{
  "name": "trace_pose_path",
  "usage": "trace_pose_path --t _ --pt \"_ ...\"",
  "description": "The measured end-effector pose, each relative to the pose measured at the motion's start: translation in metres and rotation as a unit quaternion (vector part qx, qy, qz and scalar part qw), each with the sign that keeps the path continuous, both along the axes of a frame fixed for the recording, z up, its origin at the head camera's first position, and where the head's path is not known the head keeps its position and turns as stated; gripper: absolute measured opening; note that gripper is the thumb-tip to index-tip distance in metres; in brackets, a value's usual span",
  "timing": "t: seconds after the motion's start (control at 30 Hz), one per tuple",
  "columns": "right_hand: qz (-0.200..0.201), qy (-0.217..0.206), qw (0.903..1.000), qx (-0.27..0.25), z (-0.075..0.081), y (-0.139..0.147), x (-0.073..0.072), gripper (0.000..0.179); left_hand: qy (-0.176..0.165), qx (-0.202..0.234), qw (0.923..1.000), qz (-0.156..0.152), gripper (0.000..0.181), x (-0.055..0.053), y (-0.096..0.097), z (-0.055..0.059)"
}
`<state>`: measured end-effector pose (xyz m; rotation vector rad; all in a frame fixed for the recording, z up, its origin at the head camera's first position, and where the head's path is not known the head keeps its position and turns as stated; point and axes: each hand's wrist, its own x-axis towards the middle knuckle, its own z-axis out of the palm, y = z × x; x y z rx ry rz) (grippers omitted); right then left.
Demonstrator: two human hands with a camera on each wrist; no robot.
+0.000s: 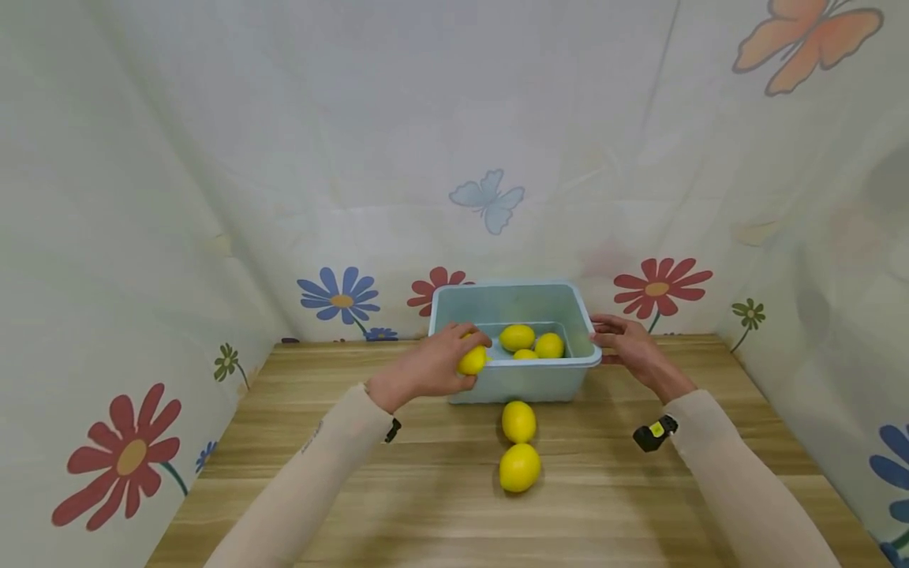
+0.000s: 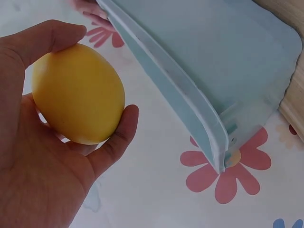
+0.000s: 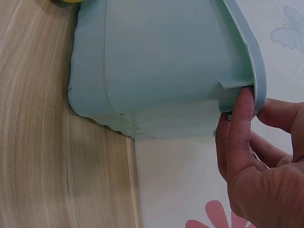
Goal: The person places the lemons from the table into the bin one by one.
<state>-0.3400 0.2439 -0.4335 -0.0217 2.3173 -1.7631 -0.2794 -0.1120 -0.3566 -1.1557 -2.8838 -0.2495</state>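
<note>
My left hand (image 1: 436, 361) grips a yellow lemon (image 2: 78, 94) between thumb and fingers, at the front left corner of a light blue plastic bin (image 1: 521, 383). In the left wrist view the lemon is held beside the bin's rim (image 2: 175, 76). My right hand (image 1: 632, 351) pinches the bin's right rim, its thumb over the edge and fingers under the lip, as the right wrist view shows. Several lemons lie inside the bin, among them one lemon (image 1: 517, 338) at the back and another lemon (image 1: 550, 345) to its right.
Two more lemons lie on the wooden table in front of the bin, a farther lemon (image 1: 519, 422) and a nearer lemon (image 1: 520, 467). A pale curtain (image 1: 383, 213) printed with flowers and butterflies surrounds the table (image 1: 398, 505) at the back and sides.
</note>
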Motion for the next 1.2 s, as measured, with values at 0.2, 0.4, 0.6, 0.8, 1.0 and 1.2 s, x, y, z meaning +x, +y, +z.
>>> trace_pose_path --t 0.2,0.4,0.6,0.8,1.0,1.2 --pt "-0.007 0.004 0.9999 0.007 -0.002 0.000 0.000 0.060 -0.003 0.000 0.9998 0.019 0.050 -0.009 0.000 -0.001" --pt "-0.010 0.005 0.9999 0.009 -0.001 -0.001 0.000 0.060 -0.015 0.015 0.9994 0.027 0.049 -0.019 0.000 0.001" --pt "-0.012 0.001 0.9999 0.008 -0.001 -0.001 0.000 0.059 -0.022 0.020 0.9985 0.045 0.050 -0.030 0.002 0.003" --pt "-0.008 -0.002 1.0000 0.006 -0.001 0.000 0.001 0.060 -0.039 0.019 0.9974 0.057 0.051 -0.040 0.005 0.007" --pt "-0.010 0.001 0.9999 0.010 -0.001 -0.001 0.000 0.059 -0.043 0.022 0.9970 0.061 0.050 -0.051 0.010 0.014" --pt "-0.009 0.001 0.9999 0.012 -0.001 -0.001 0.000 0.059 -0.066 0.013 0.9946 0.079 0.050 -0.060 0.012 0.014"
